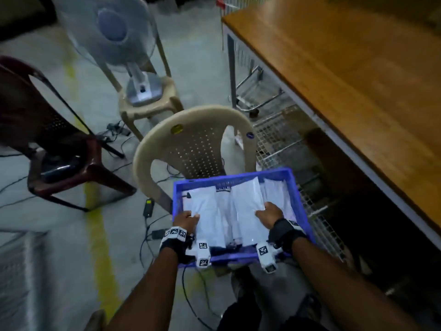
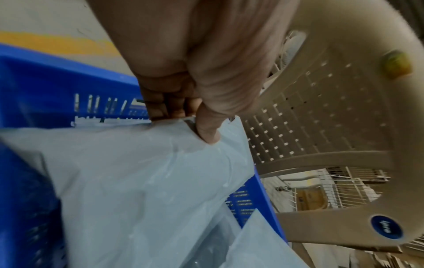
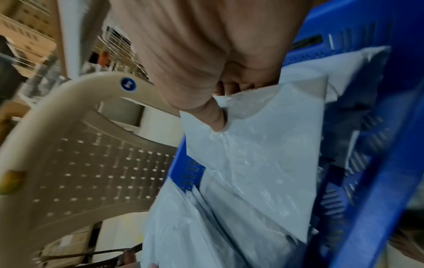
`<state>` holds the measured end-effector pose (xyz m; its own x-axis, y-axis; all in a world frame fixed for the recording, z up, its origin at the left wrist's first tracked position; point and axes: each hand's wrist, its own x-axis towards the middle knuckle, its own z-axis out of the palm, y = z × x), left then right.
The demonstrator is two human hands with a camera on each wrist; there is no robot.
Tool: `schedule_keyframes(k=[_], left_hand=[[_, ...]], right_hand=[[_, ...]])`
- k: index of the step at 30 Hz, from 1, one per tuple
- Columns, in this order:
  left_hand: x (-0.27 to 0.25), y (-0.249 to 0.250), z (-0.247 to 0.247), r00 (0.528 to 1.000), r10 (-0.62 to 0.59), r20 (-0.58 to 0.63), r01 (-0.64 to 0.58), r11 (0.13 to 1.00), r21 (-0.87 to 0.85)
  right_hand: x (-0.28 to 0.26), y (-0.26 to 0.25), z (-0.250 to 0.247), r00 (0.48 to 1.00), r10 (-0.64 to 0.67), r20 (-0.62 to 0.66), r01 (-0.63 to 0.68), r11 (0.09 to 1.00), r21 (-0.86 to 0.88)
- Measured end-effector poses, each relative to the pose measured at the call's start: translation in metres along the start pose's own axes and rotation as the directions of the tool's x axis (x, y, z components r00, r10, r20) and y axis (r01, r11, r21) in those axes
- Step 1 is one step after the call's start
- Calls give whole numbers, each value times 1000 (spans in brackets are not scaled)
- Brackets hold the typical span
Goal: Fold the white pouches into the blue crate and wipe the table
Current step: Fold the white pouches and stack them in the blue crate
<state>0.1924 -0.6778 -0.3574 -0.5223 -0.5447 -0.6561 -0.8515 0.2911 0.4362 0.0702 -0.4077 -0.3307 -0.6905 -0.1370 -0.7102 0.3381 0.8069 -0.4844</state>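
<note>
A blue crate [image 1: 238,175] sits on the seat of a beige chair [image 1: 191,130] and holds several white pouches laid side by side. My left hand [image 1: 187,218] pinches the near edge of the leftmost white pouch [image 1: 210,211], thumb on top and fingers curled under. In the left wrist view, the left hand [image 2: 185,125] nips that pouch [image 2: 137,172] next to the crate wall [image 2: 45,81]. My right hand [image 1: 269,213] grips another white pouch [image 1: 248,204] further right. The right wrist view shows its thumb [image 3: 218,123] pressed into that pouch [image 3: 263,154] inside the crate [image 3: 378,163].
A wooden table [image 1: 358,68] runs along the right, with wire racks [image 1: 279,139] beneath it. A fan [image 1: 114,32] stands on a second beige chair [image 1: 148,108] behind. A maroon chair [image 1: 47,139] is at left. Cables [image 1: 152,225] trail on the floor.
</note>
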Motion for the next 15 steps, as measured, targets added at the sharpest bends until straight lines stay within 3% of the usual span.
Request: schedule_keyframes(k=[4, 9, 12, 15], left_hand=[[21, -3, 22, 998, -23, 50, 22, 999, 26], [48, -1, 42, 997, -29, 72, 26, 999, 37], [52, 4, 47, 999, 3, 41, -2, 999, -33], [48, 5, 49, 997, 26, -74, -39, 984, -171]], right_hand=[[30, 11, 29, 998, 70, 2, -69, 997, -43], [60, 11, 43, 998, 53, -33, -54, 998, -35], [70, 15, 46, 993, 70, -92, -69, 998, 7], [66, 18, 49, 984, 25, -178, -35, 998, -52]])
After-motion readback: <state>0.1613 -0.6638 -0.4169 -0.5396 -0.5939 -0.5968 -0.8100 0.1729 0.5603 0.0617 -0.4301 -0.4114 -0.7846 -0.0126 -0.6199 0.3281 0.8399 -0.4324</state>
